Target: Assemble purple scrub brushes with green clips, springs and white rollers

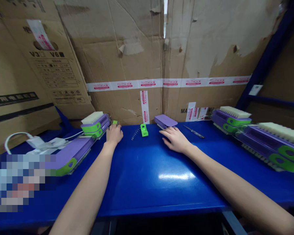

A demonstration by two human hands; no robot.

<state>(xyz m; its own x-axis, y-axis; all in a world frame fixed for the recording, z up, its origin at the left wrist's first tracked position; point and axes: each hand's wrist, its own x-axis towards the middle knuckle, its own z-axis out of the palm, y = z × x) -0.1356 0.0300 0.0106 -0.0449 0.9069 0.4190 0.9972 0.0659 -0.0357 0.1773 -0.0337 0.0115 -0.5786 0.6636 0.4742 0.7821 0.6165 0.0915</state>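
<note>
At the back left of the blue table, my left hand [114, 133] has its fingers closed around a small green part with a dark edge [115, 122], mostly hidden by the hand. My right hand [176, 139] rests palm down, thumb apart from the fingers. Its fingertips touch the near edge of a flat purple brush body [165, 120], with pale bristles partly visible underneath. Between the hands lie a bright green bracket with holes [144, 130] and a thin coil spring [135, 133]. A slim screwdriver [194, 132] lies right of my right hand.
Purple-green brushes with cream bristles, stacked [95, 125] and single [74, 153], sit at left beside a white power strip [46, 147] with cables. More brush stacks [231, 120] stand at right. Cardboard [127, 58] walls the back; a blue frame post [267, 49] rises at right.
</note>
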